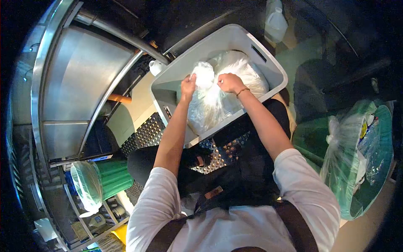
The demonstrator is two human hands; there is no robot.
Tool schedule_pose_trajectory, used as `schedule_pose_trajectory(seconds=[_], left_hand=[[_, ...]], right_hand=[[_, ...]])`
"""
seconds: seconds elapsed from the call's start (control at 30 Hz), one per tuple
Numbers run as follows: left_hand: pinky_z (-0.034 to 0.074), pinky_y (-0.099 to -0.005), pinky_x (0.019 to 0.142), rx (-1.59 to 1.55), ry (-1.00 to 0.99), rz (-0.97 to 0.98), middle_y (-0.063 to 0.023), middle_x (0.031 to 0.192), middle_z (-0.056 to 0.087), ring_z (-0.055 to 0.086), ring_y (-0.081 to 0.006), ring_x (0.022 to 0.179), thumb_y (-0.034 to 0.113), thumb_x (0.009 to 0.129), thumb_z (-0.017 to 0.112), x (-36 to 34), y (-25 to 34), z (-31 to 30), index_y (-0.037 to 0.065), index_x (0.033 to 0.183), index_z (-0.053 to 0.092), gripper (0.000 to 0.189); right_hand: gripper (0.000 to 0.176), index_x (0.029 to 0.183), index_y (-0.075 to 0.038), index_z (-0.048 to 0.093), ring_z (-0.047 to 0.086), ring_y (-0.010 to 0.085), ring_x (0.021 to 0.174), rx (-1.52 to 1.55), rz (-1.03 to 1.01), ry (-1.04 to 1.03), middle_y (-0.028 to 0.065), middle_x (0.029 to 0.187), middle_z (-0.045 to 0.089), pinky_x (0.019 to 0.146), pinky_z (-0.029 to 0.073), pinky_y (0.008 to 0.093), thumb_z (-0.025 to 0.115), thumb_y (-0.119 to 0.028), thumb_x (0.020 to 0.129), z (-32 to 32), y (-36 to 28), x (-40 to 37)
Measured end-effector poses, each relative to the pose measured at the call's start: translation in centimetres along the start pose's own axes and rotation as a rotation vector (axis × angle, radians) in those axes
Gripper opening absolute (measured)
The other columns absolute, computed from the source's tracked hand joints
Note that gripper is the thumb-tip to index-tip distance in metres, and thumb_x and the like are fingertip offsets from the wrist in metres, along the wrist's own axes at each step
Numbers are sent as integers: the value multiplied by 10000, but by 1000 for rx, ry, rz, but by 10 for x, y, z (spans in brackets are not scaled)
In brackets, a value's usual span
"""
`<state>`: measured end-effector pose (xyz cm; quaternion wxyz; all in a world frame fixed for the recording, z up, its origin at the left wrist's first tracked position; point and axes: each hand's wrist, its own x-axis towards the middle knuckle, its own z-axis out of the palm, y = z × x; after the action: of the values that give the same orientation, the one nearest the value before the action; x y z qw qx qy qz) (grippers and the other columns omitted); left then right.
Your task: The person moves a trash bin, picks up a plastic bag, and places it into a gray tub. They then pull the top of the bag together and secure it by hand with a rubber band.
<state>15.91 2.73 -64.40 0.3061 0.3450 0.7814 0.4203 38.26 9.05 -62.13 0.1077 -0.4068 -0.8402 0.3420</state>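
Observation:
A full clear plastic bag [247, 73] sits inside a grey plastic tub [237, 33] in front of me, its top gathered into a twisted neck. My left hand [188, 87] is closed on the loose, bunched top of the bag, at the left of the neck. Beside it, my right hand [231, 83] is closed with the fingers pinched at the gathered neck, a bracelet on that wrist. Glare on the plastic hides the finest folds between the hands. What the bag contains cannot be made out clearly.
On the right stands a green bin [380, 185] with a knotted clear liner and rubbish inside. A smaller lined green bin [115, 178] is at the left. A steel table [84, 71] flanks the tub. A white jug [276, 25] stands beyond it; a perforated mat [147, 134] covers the floor.

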Motion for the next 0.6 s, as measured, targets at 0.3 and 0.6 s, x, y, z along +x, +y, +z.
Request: schedule_pose_trajectory(seconds=[0.3, 0.6], left_hand=[[418, -334, 990, -280, -336, 411, -131, 1268, 579, 487, -237, 1239, 48, 815, 708, -45, -39, 9, 41, 1040, 711, 225], [330, -383, 1091, 213, -183, 470, -287, 1483, 201, 240, -408, 1401, 158, 773, 735, -128, -5, 39, 94, 871, 726, 117]], right_hand=[[486, 1085, -108, 623, 610, 404, 987, 382, 47, 274, 187, 1017, 670, 868, 473, 470, 403, -519, 947, 5, -3, 9], [523, 1094, -71, 656, 652, 317, 979, 87, -117, -166, 182, 1034, 680, 838, 504, 372, 710, -363, 663, 5, 6, -4]])
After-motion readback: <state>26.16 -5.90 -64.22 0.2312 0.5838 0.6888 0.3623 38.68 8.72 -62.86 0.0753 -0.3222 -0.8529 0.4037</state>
